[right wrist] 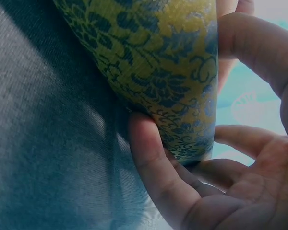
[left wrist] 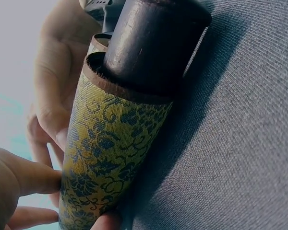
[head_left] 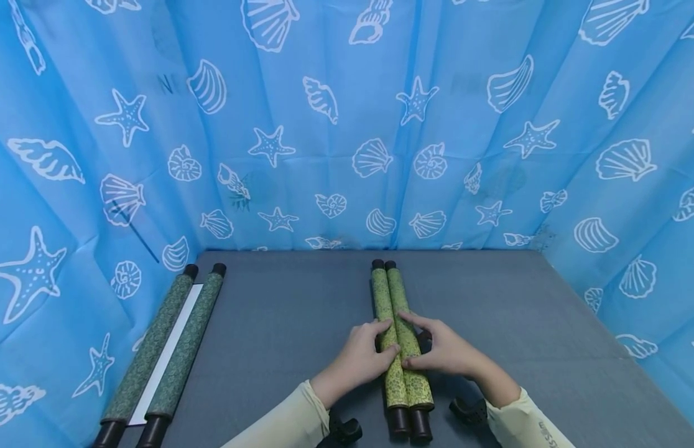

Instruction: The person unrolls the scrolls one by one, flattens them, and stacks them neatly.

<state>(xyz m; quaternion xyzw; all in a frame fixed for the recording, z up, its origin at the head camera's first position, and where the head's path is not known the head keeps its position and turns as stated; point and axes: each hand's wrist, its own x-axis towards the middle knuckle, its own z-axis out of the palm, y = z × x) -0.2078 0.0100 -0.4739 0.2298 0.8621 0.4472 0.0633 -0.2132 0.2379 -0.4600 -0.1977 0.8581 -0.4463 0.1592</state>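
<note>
A yellow-green brocade scroll [head_left: 402, 298] lies lengthwise on the table, its two rolls side by side. My left hand [head_left: 362, 351] holds the left roll from the side, thumb near the seam between the rolls. The right roll is held by my right hand [head_left: 448, 350], with thumb and forefinger on top. Up close in the left wrist view, blue floral patterns cover the cloth, and a dark roller end [left wrist: 149, 52] sticks out past its brown-edged rim. In the right wrist view, a fingertip [right wrist: 145, 136] curls under the lower side of the roll.
A second scroll in dark green brocade [head_left: 187, 339] lies at the left, its two rolls apart with a white strip [head_left: 168, 354] between them. The grey table [head_left: 291, 298] ends at a blue curtain [head_left: 336, 149] printed with white shells and starfish.
</note>
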